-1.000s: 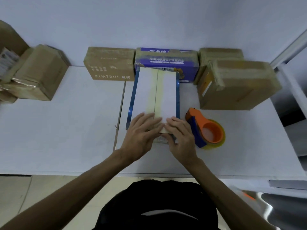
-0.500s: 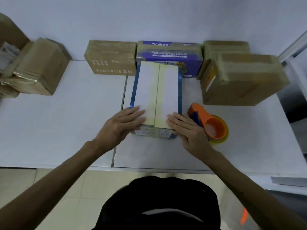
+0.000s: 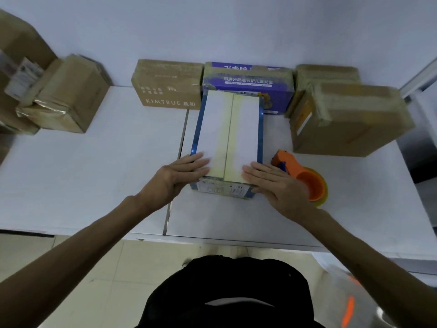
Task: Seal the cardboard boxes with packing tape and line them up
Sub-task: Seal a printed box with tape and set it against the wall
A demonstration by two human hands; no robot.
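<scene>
Lying under both flat hands [image 3: 176, 178] [image 3: 275, 183]: taped box [image 3: 228, 129].

Left box stack [image 3: 16, 55] cut off; front label [image 3: 221, 189] on taped box [image 3: 227, 129] unreadable.

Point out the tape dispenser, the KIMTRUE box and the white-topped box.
tape dispenser [image 3: 307, 185]: head view, orange hub.
KIMTRUE box [image 3: 165, 95]: head view, printed front face.
white-topped box [image 3: 227, 133]: head view, taped centre seam.

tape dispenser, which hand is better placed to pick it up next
Right, probably. The right hand lies flat on the near right corner of the box, beside the tape dispenser; the left hand is across the box on its left corner.
</scene>
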